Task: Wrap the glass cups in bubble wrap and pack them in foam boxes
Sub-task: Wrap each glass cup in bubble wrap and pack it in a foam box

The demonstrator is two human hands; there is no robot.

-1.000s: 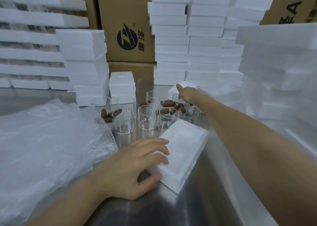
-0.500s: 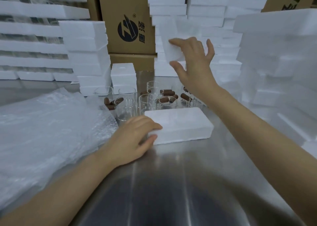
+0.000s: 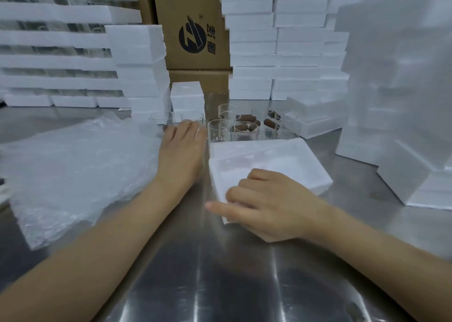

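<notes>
Two white foam pieces lie together on the steel table: a foam box (image 3: pixel 281 155) behind, and a second foam piece (image 3: pixel 225 175) in front of it, gripped at its near corner by my right hand (image 3: pixel 266 204). My left hand (image 3: pixel 182 148) reaches forward, fingers together, its tips at a clear glass cup (image 3: pixel 193 120); I cannot see whether it grips the cup. Several more glass cups (image 3: pixel 219 131) stand just beyond the foam box, some next to brown cork stoppers (image 3: pixel 245 126). A heap of bubble wrap (image 3: pixel 73 167) lies to the left.
Tall stacks of white foam boxes (image 3: pixel 276 40) wall the back, left (image 3: pixel 141 62) and right (image 3: pixel 401 89) of the table. Cardboard cartons (image 3: pixel 195 28) stand behind them. A small foam block (image 3: pixel 187 94) sits behind the cups. Bare steel table (image 3: pixel 220 272) spans the near side.
My right hand brought a foam piece down from the back stack onto the table in front. My left hand left the foam box and moved forward to the cups.
</notes>
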